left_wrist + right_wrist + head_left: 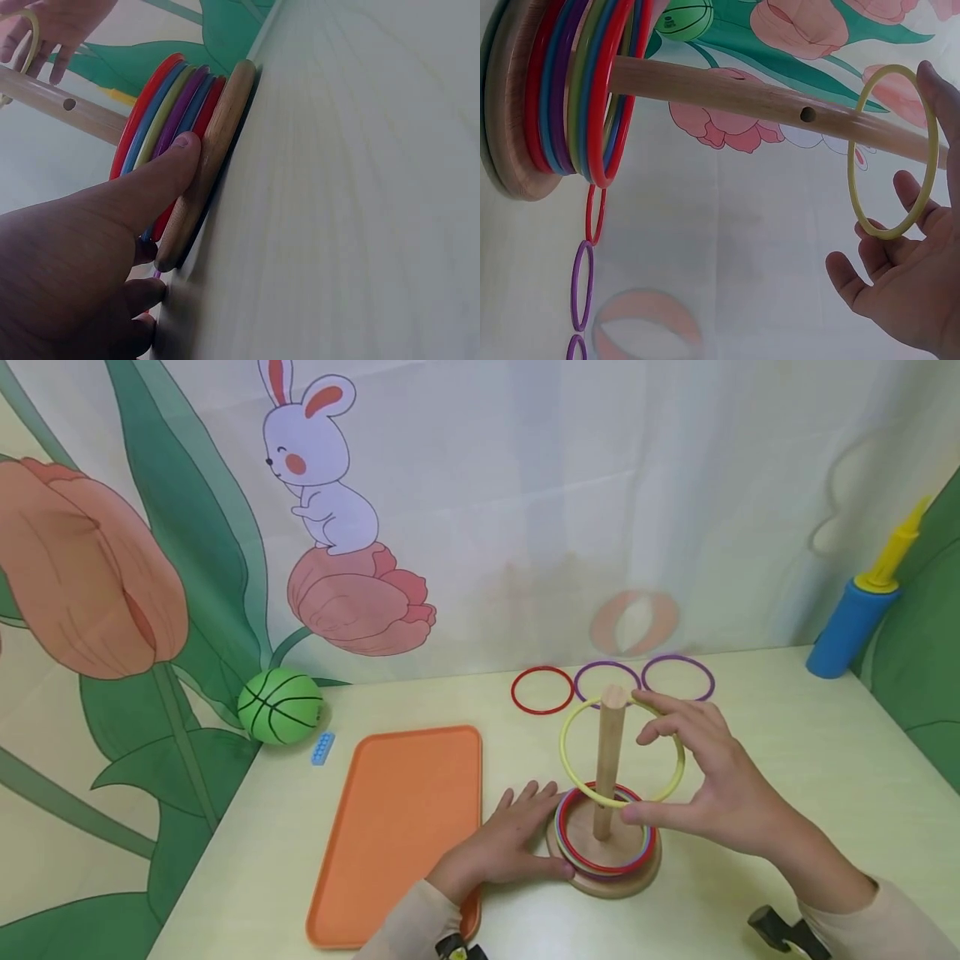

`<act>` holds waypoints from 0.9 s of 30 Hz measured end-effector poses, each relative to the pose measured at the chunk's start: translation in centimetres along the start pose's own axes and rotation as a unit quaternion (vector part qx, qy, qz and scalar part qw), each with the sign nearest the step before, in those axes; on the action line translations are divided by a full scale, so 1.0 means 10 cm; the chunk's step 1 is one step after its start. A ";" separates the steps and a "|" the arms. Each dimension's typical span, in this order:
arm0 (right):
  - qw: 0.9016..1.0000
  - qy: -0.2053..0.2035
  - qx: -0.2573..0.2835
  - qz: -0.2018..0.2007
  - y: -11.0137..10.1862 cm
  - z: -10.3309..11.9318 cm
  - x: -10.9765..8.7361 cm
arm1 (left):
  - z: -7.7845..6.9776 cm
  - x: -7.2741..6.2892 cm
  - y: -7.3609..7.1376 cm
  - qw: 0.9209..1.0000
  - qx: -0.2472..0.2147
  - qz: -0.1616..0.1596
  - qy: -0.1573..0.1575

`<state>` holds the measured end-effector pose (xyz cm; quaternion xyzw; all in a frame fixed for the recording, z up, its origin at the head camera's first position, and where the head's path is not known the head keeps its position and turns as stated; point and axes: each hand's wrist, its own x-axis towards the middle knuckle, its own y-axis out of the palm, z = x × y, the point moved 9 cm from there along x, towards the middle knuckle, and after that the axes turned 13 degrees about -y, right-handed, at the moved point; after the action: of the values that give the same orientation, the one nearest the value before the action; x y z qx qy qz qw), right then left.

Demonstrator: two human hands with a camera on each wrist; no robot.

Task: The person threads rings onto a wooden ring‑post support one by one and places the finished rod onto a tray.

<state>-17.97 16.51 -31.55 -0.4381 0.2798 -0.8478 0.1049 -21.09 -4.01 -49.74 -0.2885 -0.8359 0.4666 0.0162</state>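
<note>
My right hand (712, 768) pinches a yellow ring (566, 756) by its right side, between thumb and fingers. The ring is raised around the upper part of a wooden post (609, 743), tilted, well above the stack. Lower down, several coloured rings lie stacked about the post on its round wooden base (615, 887); a red ring (606, 97) tops the stack. My left hand (510, 843) rests against the left side of the base with fingers extended. In the left wrist view, its thumb (161, 176) presses on the edge of the stacked rings and the base.
Behind the post lie a loose red ring (513, 695) and two purple rings (693, 658). An orange tray (401, 827) is left of my left hand. Farther left are a green ball (279, 706) and a blue brick (322, 748). A blue-and-yellow pump (855, 627) stands back right.
</note>
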 end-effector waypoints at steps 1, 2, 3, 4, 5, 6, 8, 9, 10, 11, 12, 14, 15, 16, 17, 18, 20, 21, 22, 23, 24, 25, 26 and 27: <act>1.000 0.000 0.000 -0.002 -0.01 0.00 0.00 | 0.00 0.00 0.00 1.000 0.001 -0.001 0.001; 1.000 0.001 -0.001 -0.003 -0.01 0.00 -0.01 | 0.01 -0.01 0.01 1.000 0.003 -0.001 0.001; 1.000 0.002 -0.002 -0.004 -0.02 0.00 -0.01 | 0.01 -0.01 0.01 1.000 0.004 0.000 0.000; 1.000 0.002 -0.003 -0.004 -0.02 0.00 -0.01 | 0.01 -0.02 0.01 1.000 0.003 0.000 0.000; 1.000 0.001 -0.004 -0.004 -0.03 0.00 -0.01 | 0.00 -0.02 0.01 1.000 0.003 0.000 0.001; 1.000 0.002 -0.004 -0.003 -0.03 -0.01 -0.02 | 0.00 -0.02 0.01 1.000 0.003 -0.001 0.001; 1.000 0.003 -0.005 0.000 -0.03 -0.02 -0.02 | 0.00 -0.02 0.01 1.000 0.001 -0.001 0.001; 1.000 0.004 -0.006 0.001 -0.03 -0.02 -0.02 | 0.00 -0.02 0.01 1.000 0.001 -0.001 0.001; 1.000 0.005 -0.008 0.001 -0.03 -0.03 -0.02 | -0.01 -0.02 0.01 1.000 0.001 -0.002 0.002; 1.000 0.006 -0.010 0.002 -0.02 -0.03 -0.03 | 0.00 -0.01 0.01 1.000 0.001 0.000 0.001; 1.000 0.007 -0.012 0.003 -0.02 -0.04 -0.03 | 0.00 -0.01 0.02 1.000 0.001 0.000 0.001; 1.000 0.008 -0.018 0.004 -0.01 -0.04 -0.03 | 0.00 -0.01 0.01 1.000 0.003 0.002 0.001; 1.000 0.008 -0.021 0.006 -0.01 -0.04 -0.03 | 0.00 -0.01 0.01 1.000 0.005 0.002 0.002; 1.000 0.007 -0.023 0.008 -0.01 -0.04 -0.03 | 0.00 -0.01 0.01 1.000 0.007 0.002 0.002; 1.000 0.006 -0.025 0.010 0.00 -0.04 -0.03 | -0.01 0.00 0.00 1.000 0.009 0.002 0.002; 1.000 0.005 -0.026 0.012 0.00 -0.04 -0.03 | -0.01 0.00 0.00 1.000 0.011 0.002 0.003; 1.000 0.001 -0.026 0.015 0.00 -0.04 -0.03 | -0.01 0.00 -0.01 1.000 0.013 0.002 0.004; 1.000 -0.001 -0.025 0.016 0.00 -0.04 -0.03 | -0.01 0.00 -0.01 1.000 0.014 0.001 0.003; 1.000 -0.002 -0.023 0.016 0.01 -0.04 -0.03 | -0.01 0.00 -0.01 1.000 0.014 0.002 0.003; 1.000 -0.003 -0.022 0.017 0.01 -0.04 -0.03 | -0.01 -0.01 -0.02 1.000 0.014 0.001 0.003; 1.000 -0.003 -0.020 0.018 0.01 -0.05 -0.03 | -0.01 -0.01 -0.02 1.000 0.013 0.001 0.003; 1.000 -0.004 -0.020 0.018 0.01 -0.05 -0.03 | -0.01 -0.01 -0.02 1.000 0.011 0.001 0.002; 1.000 -0.005 -0.020 0.020 0.02 -0.05 -0.02 | -0.01 -0.02 -0.02 1.000 0.009 0.001 0.000; 1.000 -0.005 -0.021 0.021 0.02 -0.05 -0.02 | -0.01 -0.02 -0.01 1.000 0.006 0.002 -0.001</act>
<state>-18.26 16.62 -32.10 -0.4387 0.3065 -0.8369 0.1150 -20.97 -4.10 -49.54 -0.2895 -0.8325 0.4721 0.0163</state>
